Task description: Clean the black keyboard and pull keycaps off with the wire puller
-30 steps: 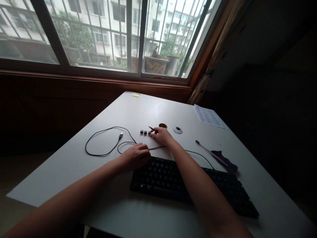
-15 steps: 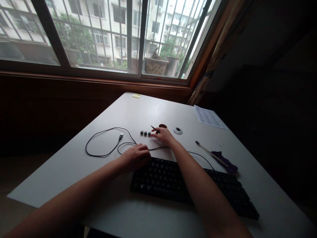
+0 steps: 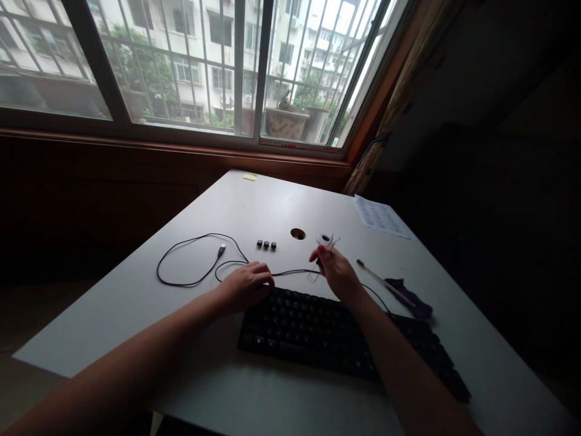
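Here we are at the white table [image 3: 136, 315] under the window, and the right hand [image 3: 339, 274] hovers just above the far edge of the black keyboard [image 3: 308, 330], fingers pinched shut on a thin wire tool [image 3: 331, 242] whose looped end pokes up past the fingertips toward the far edge. The left hand [image 3: 247, 284] sits palm down on the keyboard's far left corner, fingers loosely curled, pressing on it and gripping nothing that I can make out. The keyboard itself lies slantwise along the near edge of the table, its right end running off toward the near right corner. Beyond the left hand, three small black keycaps [image 3: 266, 244] stand in a tidy row, apart from both hands. Just right of them is a round hole [image 3: 298, 234] in the tabletop. The black cable [image 3: 181, 281] loops out toward the left edge, its USB plug [image 3: 221, 248] lying inside the loop. Off to the right, a slim brush [image 3: 379, 277] lies beside a purple cloth [image 3: 411, 298], and a printed sheet [image 3: 381, 217] rests at the far right edge.
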